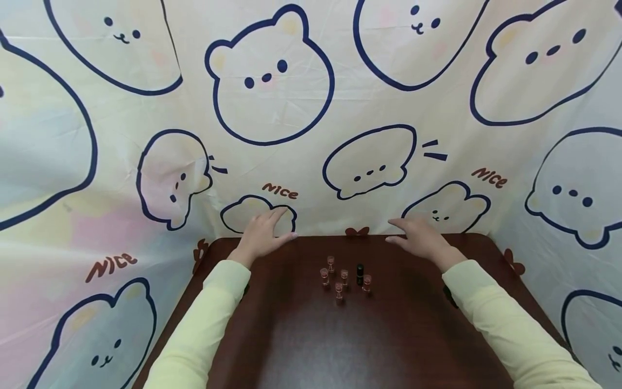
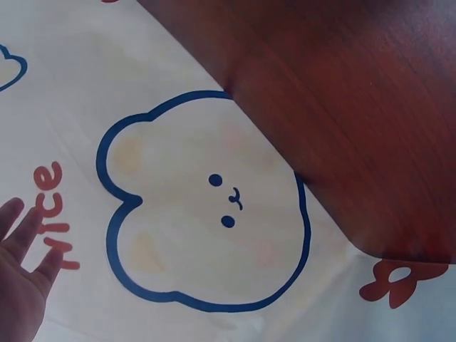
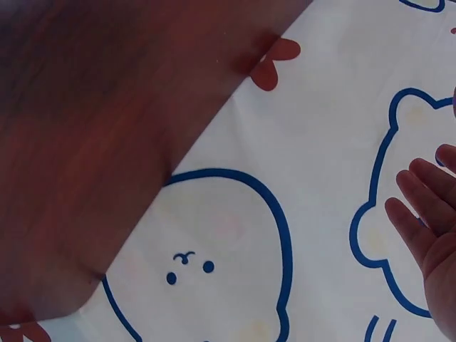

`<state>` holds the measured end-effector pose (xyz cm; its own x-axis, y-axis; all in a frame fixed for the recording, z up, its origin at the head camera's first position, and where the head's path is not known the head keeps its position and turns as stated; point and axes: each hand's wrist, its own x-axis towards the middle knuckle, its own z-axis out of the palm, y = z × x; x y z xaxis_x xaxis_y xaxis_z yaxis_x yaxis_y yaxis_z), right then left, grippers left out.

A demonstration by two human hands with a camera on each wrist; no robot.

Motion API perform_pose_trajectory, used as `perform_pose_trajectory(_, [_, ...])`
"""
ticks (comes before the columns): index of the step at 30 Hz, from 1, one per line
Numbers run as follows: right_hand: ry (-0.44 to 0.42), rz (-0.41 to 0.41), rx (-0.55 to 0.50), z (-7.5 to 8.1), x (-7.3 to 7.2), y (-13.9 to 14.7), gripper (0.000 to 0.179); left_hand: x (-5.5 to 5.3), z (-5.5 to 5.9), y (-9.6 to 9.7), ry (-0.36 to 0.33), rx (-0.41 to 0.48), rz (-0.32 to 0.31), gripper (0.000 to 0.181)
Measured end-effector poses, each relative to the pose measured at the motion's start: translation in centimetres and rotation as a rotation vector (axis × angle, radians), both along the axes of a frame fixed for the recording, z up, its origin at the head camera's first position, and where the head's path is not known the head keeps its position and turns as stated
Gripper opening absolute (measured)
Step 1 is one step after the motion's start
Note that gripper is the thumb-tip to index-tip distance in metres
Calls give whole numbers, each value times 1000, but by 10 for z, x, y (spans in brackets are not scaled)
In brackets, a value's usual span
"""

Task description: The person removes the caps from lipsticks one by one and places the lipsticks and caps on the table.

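Both hands are raised near the far edge of the dark wooden table (image 1: 330, 346) and hold nothing. My left hand (image 1: 264, 233) has its fingers extended and thumb spread toward the middle; the left wrist view shows part of this hand (image 2: 25, 278) at its lower left. Opposite it, my right hand (image 1: 420, 237) reaches inward with fingers stretched out, and its fingers (image 3: 420, 189) show at the right of the right wrist view. Between and nearer than the hands stand several small pinkish, see-through goblet-shaped pieces (image 1: 338, 293) and one small black cylinder (image 1: 359, 274), none touched.
A pale cloth (image 1: 311, 216) printed with bear outlines hangs behind the table and along both sides. Its printed bears also show past the table edge in both wrist views. Dark objects, partly hidden, sit by each wrist, one beneath the right sleeve (image 1: 466, 281).
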<state>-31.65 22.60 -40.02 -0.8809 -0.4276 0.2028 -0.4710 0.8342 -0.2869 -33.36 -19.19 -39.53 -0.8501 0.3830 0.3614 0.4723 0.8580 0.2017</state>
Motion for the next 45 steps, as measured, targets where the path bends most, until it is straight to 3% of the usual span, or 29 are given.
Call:
perform_pose_trajectory(11, [-30, 21, -69, -32, 10, -5, 47, 11, -27, 2, -44, 23, 14, 84])
perform_pose_trajectory(26, [-155, 30, -127, -63, 19, -16, 46, 23, -49, 8, -105, 81, 7, 79])
perform_pose_trajectory(33, [-216, 15, -167, -76, 24, -25, 48, 32, -63, 13, -124, 148, 6, 74])
perform_pose_trajectory(45, [-299, -31, -209, -98, 29, -39, 47, 49, -85, 21, -192, 136, 2, 77])
